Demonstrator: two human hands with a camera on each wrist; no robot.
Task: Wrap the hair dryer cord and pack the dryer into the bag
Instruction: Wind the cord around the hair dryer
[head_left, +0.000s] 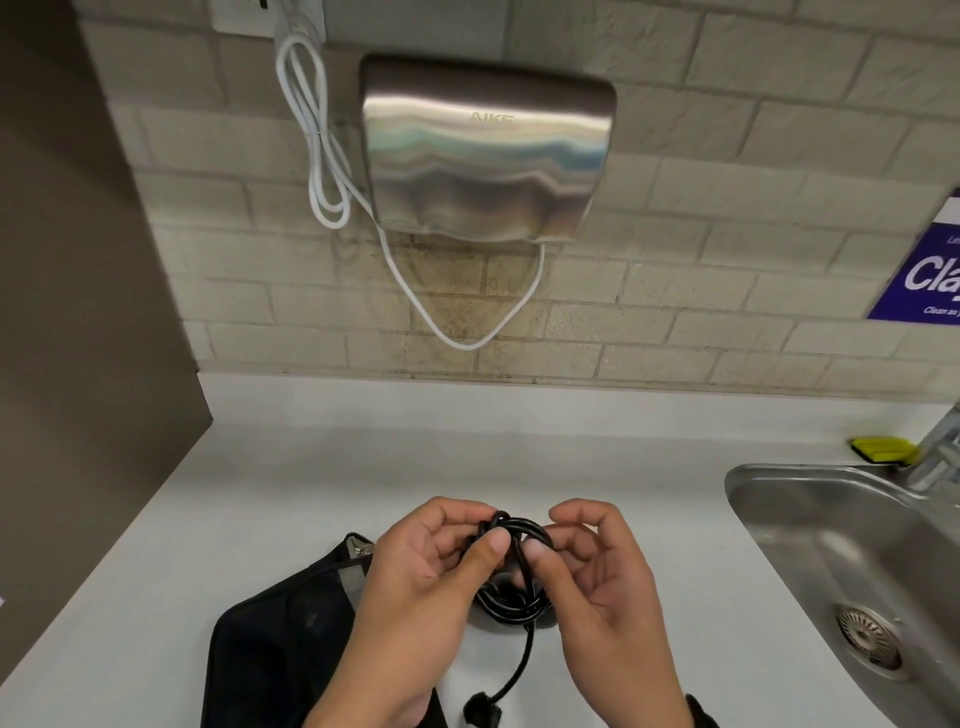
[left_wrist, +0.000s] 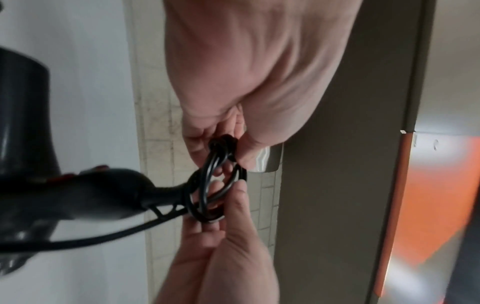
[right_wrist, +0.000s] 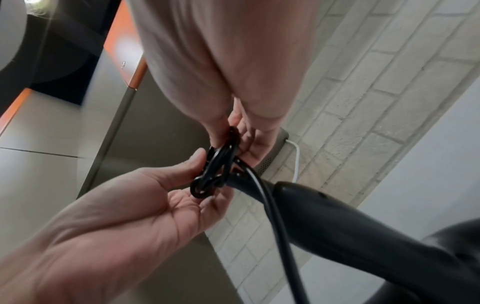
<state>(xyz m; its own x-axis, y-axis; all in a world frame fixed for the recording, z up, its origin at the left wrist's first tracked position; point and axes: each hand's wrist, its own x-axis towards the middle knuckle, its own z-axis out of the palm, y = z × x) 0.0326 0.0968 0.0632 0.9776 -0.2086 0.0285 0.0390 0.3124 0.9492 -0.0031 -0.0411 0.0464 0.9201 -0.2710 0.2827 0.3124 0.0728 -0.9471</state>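
Observation:
Both hands hold a small coil of the black hair dryer cord (head_left: 511, 566) above the white counter (head_left: 311, 493). My left hand (head_left: 480, 530) pinches the coil's left side between thumb and fingers. My right hand (head_left: 550, 535) pinches its right side. A loose cord end hangs down to the plug (head_left: 480, 709). The black dryer (left_wrist: 85, 195), with red switches, hangs just beneath the coil (left_wrist: 215, 191); its handle (right_wrist: 337, 222) shows in the right wrist view, and the hands hide most of it in the head view. A black bag (head_left: 280, 649) lies on the counter at the lower left.
A steel sink (head_left: 810, 519) with a faucet (head_left: 940, 447) and a yellow sponge (head_left: 880, 449) is at the right. On the brick wall hang a metal hand dryer (head_left: 483, 150), its white cable (head_left: 317, 130) and a blue sign (head_left: 924, 275). A brown panel (head_left: 78, 312) borders the left.

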